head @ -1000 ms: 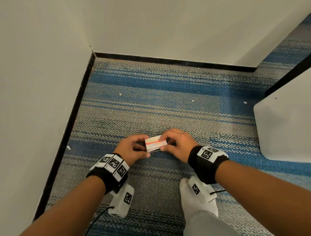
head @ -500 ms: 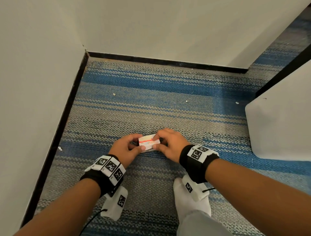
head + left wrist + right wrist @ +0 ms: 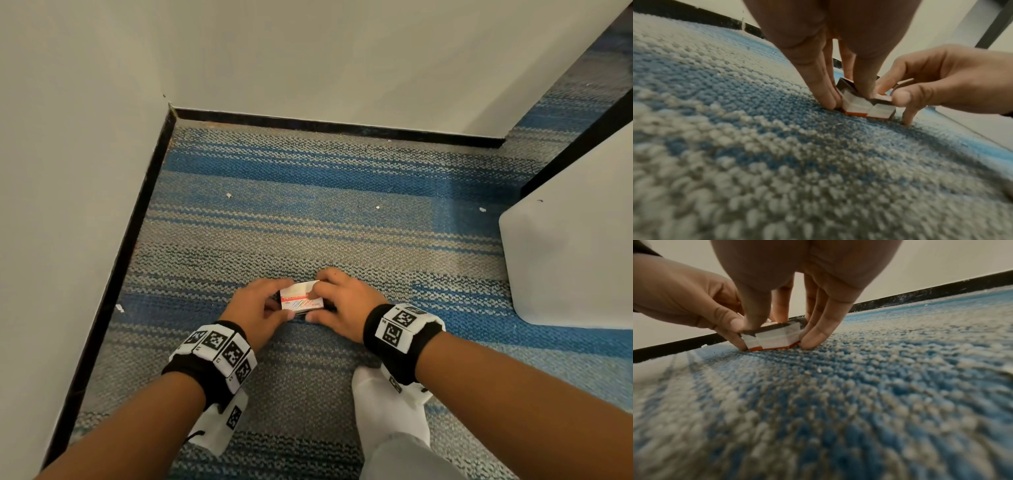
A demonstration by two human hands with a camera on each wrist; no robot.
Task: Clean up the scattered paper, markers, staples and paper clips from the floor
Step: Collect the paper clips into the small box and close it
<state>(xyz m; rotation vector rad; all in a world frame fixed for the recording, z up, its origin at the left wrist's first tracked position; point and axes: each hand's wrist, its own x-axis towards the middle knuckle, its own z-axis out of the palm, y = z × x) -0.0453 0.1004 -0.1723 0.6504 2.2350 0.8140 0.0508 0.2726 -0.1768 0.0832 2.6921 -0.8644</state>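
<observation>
Resting on the striped blue-and-grey carpet [image 3: 308, 226] in a corner of white walls, a small white box [image 3: 301, 298] with a red band and coloured marks on its lid is recorded in the head view. It is held from both ends: the left hand [image 3: 258, 306] is curled against its left end, the right hand [image 3: 342, 303] against its right, with one right finger laid across the lid. Small white scraps [image 3: 228, 195] are noted on the carpet well beyond the box, another scrap [image 3: 120, 308] near the black skirting [image 3: 137, 219]. A white foot [image 3: 387, 404] is seen below the right wrist, and a pale rounded unit [image 3: 568, 253] at the right edge.

Left wrist view: the box [image 3: 865, 105] is seated on the carpet, its orange base edge showing. The left fingers [image 3: 824, 84] are pressed down at its near end and top; the right hand [image 3: 941, 84] is clamped on its far end by thumb and fingers.

Right wrist view: the box [image 3: 774, 339] is pinched between the right fingers [image 3: 824, 324] and thumb, the left hand [image 3: 684, 300] gripping the opposite end. Fingertips of both hands touch the carpet.
</observation>
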